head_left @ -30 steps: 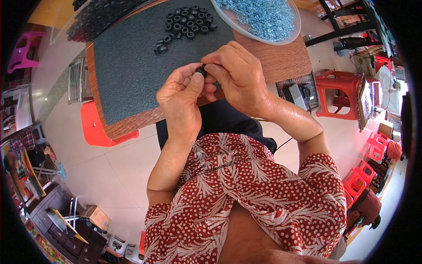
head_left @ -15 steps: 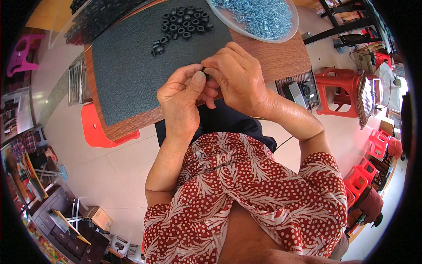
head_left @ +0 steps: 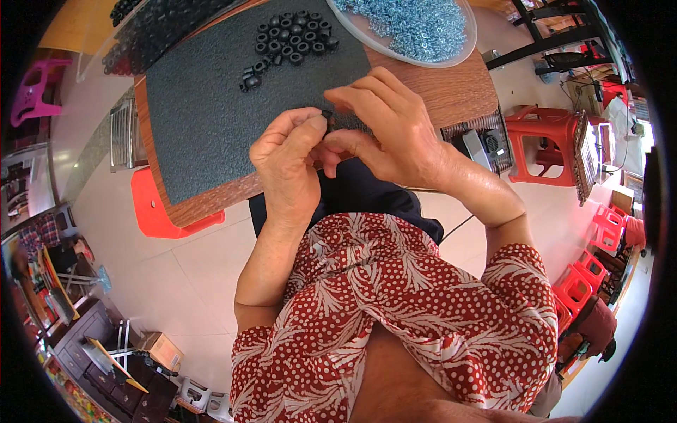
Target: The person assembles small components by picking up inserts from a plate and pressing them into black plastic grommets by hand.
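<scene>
Over the near edge of the dark textured mat (head_left: 204, 113), my left hand (head_left: 288, 155) pinches a small black piece (head_left: 328, 117) between thumb and forefinger; most of it is hidden. My right hand (head_left: 398, 130) is beside it, thumb and fingers spread apart with nothing seen between them. Farther up the mat lies a cluster of black ring-shaped pieces (head_left: 295, 47), with a few more black pieces (head_left: 252, 76) at its lower left. A round translucent tub (head_left: 474, 42) at the far right is filled with tiny clear bluish rings (head_left: 427, 28).
A clear bin holding many black pieces (head_left: 159, 39) stands at the far left. The mat rests on a wooden table (head_left: 451, 84). Red stools (head_left: 539, 148) stand to the right, and another red stool (head_left: 159, 211) is partly under the table's left side.
My right hand has opened and drawn slightly right, off the small black piece. My left hand stays almost in place, still pinching the piece.
</scene>
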`<action>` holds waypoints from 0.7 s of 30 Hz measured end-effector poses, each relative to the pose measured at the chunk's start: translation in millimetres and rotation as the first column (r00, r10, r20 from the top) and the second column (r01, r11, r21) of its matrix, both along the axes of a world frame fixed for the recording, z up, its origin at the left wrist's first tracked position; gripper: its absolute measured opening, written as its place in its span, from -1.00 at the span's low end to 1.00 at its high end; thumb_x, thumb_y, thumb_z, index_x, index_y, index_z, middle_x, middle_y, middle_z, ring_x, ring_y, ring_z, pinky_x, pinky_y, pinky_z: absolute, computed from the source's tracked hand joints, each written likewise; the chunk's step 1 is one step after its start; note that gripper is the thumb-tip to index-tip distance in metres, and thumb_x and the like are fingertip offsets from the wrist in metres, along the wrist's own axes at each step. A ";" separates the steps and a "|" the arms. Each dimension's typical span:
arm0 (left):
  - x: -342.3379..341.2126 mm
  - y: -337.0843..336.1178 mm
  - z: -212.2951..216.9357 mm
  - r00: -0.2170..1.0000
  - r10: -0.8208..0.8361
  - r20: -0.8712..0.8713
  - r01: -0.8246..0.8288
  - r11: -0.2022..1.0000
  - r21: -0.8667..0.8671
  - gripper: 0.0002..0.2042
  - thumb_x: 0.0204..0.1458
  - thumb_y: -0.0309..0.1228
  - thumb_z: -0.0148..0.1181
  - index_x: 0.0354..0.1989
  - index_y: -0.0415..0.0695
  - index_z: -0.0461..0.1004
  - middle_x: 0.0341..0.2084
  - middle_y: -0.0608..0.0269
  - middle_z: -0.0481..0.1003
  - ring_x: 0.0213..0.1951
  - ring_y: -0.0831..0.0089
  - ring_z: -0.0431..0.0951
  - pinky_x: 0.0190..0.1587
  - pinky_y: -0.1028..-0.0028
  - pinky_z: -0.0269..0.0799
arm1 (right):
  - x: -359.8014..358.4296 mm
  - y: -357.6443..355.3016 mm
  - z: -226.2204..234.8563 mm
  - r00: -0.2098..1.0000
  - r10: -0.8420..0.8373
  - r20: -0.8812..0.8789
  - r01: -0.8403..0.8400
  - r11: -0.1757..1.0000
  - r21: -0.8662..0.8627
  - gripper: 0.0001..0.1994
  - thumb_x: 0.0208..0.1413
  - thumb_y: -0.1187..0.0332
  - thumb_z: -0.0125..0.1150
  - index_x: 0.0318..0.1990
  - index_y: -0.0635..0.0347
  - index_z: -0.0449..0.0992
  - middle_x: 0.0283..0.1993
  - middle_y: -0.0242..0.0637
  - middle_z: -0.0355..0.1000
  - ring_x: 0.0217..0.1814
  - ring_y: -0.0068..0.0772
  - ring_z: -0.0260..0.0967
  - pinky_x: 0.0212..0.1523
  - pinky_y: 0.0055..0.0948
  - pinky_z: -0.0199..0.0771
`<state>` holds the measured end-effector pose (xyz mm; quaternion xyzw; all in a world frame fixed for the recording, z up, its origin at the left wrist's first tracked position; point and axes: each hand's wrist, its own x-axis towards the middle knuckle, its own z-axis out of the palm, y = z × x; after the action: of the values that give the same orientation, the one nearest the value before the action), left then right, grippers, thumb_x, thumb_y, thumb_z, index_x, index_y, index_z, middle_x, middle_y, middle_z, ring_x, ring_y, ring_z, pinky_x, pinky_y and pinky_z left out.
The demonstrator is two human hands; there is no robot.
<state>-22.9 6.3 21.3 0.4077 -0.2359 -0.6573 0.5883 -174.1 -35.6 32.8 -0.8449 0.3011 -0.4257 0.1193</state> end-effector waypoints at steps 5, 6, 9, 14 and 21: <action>-4.6 -0.8 5.9 0.998 0.040 0.055 -0.041 0.999 0.022 -0.87 0.00 -0.49 0.10 -0.36 -0.32 0.46 -0.64 0.29 0.43 -0.68 0.57 0.43 -0.67 0.64 0.29 | -0.3 -6.7 2.3 0.982 0.043 -0.183 -0.033 0.998 0.062 -0.67 -0.28 0.23 0.35 -0.45 0.29 0.40 -0.50 -0.20 0.32 -0.37 -0.18 0.29 -0.44 -0.32 0.32; -4.7 -0.8 5.8 0.996 0.041 0.083 -0.044 0.999 0.033 -0.87 0.01 -0.49 0.10 -0.36 -0.32 0.46 -0.63 0.28 0.44 -0.67 0.58 0.44 -0.65 0.64 0.33 | -0.4 -8.3 1.5 0.970 0.071 -0.234 -0.062 0.997 0.045 -0.66 -0.27 0.18 0.35 -0.50 0.27 0.39 -0.51 -0.21 0.32 -0.38 -0.19 0.30 -0.45 -0.32 0.31; -6.3 -0.3 9.6 0.991 0.045 0.123 -0.051 0.998 0.045 -0.88 0.02 -0.48 0.10 -0.36 -0.31 0.46 -0.62 0.26 0.46 -0.64 0.58 0.46 -0.61 0.63 0.38 | -0.5 -11.1 4.6 0.944 0.077 -0.321 -0.077 0.997 0.013 -0.66 -0.26 0.16 0.33 -0.58 0.23 0.35 -0.56 -0.20 0.32 -0.43 -0.19 0.31 -0.47 -0.31 0.30; -8.4 -1.6 12.1 0.993 0.048 0.107 -0.047 0.999 -0.014 -0.88 0.02 -0.48 0.10 -0.38 -0.31 0.46 -0.60 0.24 0.49 -0.62 0.58 0.48 -0.55 0.61 0.45 | 0.5 -16.4 4.9 0.937 0.069 -0.342 -0.105 0.990 -0.089 -0.69 -0.28 0.20 0.30 -0.64 0.23 0.34 -0.64 -0.22 0.29 -0.52 -0.22 0.30 -0.50 -0.33 0.28; -8.7 -1.7 13.0 0.992 0.035 0.119 -0.031 0.999 -0.037 -0.88 0.02 -0.48 0.12 -0.40 -0.31 0.46 -0.62 0.25 0.48 -0.64 0.59 0.46 -0.59 0.60 0.41 | 1.3 -17.9 3.5 0.921 0.082 -0.380 -0.162 0.970 -0.183 -0.71 -0.26 0.22 0.24 -0.69 0.19 0.30 -0.72 -0.27 0.24 -0.62 -0.31 0.25 -0.58 -0.36 0.24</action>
<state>-31.6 4.6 34.3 0.4398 -0.2754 -0.6176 0.5911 -172.8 -53.5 36.3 -0.9350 0.2178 -0.2800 -0.0031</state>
